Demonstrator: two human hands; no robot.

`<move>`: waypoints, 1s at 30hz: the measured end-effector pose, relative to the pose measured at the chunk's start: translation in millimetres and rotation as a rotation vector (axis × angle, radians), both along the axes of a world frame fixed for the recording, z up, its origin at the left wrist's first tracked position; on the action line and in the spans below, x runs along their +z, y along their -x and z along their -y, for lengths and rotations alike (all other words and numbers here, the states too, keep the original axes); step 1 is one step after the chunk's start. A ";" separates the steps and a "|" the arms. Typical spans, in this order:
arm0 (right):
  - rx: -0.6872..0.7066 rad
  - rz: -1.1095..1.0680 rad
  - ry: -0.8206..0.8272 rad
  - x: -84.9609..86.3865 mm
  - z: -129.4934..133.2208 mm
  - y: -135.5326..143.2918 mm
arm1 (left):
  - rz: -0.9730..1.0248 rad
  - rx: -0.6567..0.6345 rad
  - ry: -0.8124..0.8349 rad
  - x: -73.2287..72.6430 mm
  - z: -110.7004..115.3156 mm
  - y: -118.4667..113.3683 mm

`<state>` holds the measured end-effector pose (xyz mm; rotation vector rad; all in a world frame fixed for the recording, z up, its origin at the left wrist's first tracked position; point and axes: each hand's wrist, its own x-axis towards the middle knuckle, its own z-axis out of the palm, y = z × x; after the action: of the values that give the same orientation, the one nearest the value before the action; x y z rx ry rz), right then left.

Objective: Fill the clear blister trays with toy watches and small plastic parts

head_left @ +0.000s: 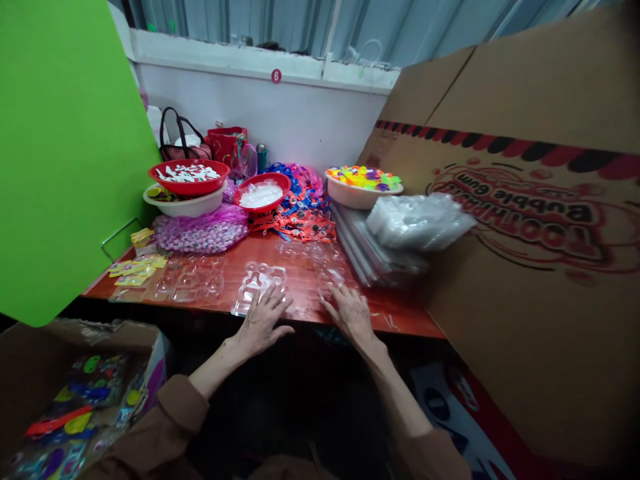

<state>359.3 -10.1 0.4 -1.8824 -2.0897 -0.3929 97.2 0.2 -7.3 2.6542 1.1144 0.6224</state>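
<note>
My left hand (264, 321), fingers spread, rests at the near edge of a clear moulded plastic tray (259, 277) on the red-brown table. To the right, my right hand (350, 312) lies with fingers apart over the near end of more clear plastic trays (330, 263). Whether its fingertips press on them I cannot tell. Neither hand is closed around anything. Left of my left hand lie further clear moulded trays (190, 279), beside several small yellow cards (135, 267).
Behind stand red bowls of white pieces (190, 175) and clear pieces (261, 195), a purple net bag of beads (203, 230), orange and blue straps (305, 220), and a bowl of bright pieces (364, 190). Plastic packs (420, 220) and cardboard (525, 280) flank the right; a filled box (85, 333) sits lower left.
</note>
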 end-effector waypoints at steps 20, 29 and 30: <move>0.737 -0.578 0.020 -14.9 30.8 38.7 | -0.062 -0.204 0.076 8.8 -3.3 -22.9; -0.019 0.032 0.071 13.7 -89.5 -17.8 | -0.028 -0.211 0.144 8.1 -10.2 -18.4; -0.048 0.083 0.083 11.7 -100.5 -19.4 | -0.030 -0.213 0.143 8.7 -10.4 -18.1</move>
<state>378.6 90.4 12.1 -1.9987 -2.1482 -0.4087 115.3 10.6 1.4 2.6184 0.8330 0.4467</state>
